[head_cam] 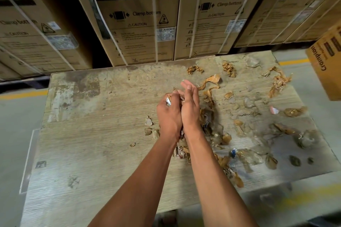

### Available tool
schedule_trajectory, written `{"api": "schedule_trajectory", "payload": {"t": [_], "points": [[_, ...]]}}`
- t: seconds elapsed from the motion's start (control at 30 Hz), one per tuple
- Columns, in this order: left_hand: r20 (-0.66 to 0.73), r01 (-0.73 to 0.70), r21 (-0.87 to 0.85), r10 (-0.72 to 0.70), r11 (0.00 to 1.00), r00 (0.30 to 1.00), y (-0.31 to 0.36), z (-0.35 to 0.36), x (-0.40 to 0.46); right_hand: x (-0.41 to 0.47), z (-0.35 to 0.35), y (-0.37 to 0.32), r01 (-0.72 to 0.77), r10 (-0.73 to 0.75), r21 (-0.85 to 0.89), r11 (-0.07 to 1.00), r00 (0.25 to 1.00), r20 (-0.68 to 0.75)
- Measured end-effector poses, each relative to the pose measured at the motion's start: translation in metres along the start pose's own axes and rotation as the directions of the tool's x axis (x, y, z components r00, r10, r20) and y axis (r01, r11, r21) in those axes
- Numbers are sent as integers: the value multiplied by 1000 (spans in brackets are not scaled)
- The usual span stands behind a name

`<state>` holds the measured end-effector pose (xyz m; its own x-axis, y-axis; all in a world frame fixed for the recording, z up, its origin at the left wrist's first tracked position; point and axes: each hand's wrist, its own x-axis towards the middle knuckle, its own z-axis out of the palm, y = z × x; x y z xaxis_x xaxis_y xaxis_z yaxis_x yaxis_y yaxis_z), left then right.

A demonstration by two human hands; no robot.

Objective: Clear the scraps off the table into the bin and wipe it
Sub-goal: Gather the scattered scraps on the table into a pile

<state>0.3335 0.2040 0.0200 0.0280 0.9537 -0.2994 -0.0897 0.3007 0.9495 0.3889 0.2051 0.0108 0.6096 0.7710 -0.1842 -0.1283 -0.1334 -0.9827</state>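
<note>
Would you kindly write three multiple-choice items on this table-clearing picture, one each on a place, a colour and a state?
1. Where do most scraps lie on the table?
A. its right half
B. its left half
C. the near left corner

2. What colour are most of the scraps?
A. green
B. brown
C. red

3. What is the left hand doing?
A. lying flat on the table
B. hanging idle
C. gripping a bunch of scraps

Answers: 1 A, since the litter spreads right of the hands while the left half shows only stains. 2 B, as crumpled brown pieces dominate. 3 C, as its fingers curl round scraps, with the right hand pressed against it, fingers straight.
</note>
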Motion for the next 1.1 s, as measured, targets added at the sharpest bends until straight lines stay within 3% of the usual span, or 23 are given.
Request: {"api": "schedule_trajectory", "payload": {"t": [0.1,0.27,0.47,0.67,0.87,0.97,1.1], "points": [[-52,-9,69,13,998,999,10,10,8,-6,-12,-10,-37,37,-15,999,999,19],[-94,135,-115,-146,984,985,25,29,19,-22,-31,-11,-62,65,37,997,994,-85],[-139,125,-148,-146,981,979,31,27,24,-27,-37,3,-40,51,88,995,990,-132],[48,12,-26,-11,1000,999,15,22,9,-22,-19,-4,-43,41,74,996,999,26],[113,63,50,-68,997,991,1,19,10,-12,-16,-1,-4,8,139,990,1000,-28],[169,91,24,-94,996,981,-11,17,8,-8,-18,7,13,-11,93,996,999,-32],[159,12,28,-16,1000,987,-15,15,2,-3,-22,13,31,-31,22,999,1000,-1]]}}
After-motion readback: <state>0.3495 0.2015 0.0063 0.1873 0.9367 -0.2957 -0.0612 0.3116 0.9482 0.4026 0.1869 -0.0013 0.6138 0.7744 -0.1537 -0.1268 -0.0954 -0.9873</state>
